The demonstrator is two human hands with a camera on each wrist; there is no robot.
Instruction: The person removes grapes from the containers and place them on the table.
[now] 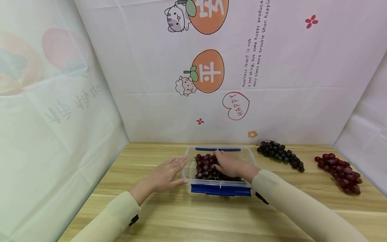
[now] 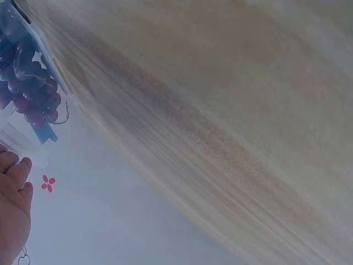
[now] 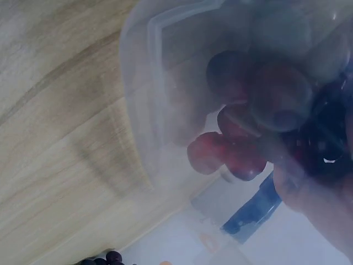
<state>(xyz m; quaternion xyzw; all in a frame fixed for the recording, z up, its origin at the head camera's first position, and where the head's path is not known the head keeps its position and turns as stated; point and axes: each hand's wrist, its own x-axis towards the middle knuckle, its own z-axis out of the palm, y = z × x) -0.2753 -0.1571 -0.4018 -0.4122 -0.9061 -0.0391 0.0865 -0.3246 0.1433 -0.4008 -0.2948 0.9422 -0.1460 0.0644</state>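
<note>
A clear plastic container [image 1: 208, 182] with blue latches stands on the wooden table, its top uncovered. Inside lies a bunch of dark red grapes [image 1: 206, 166], mostly toward the left and middle. My right hand [image 1: 230, 164] reaches in over the right wall and grips the bunch, thumb and fingers around its right part; the palm hides some of the grapes. Beside the left wall, my left hand [image 1: 167, 173] is spread with its fingertips at the rim. In the right wrist view, grapes [image 3: 226, 154] show through the cloudy wall, close to the right hand [image 3: 317, 207].
To the right of the container lies a bunch of black grapes [image 1: 279, 153]. Farther right is a bunch of red grapes [image 1: 341, 173]. A white printed cloth [image 1: 157, 101] hangs behind the table [image 1: 169, 215], with more white cloth at both sides.
</note>
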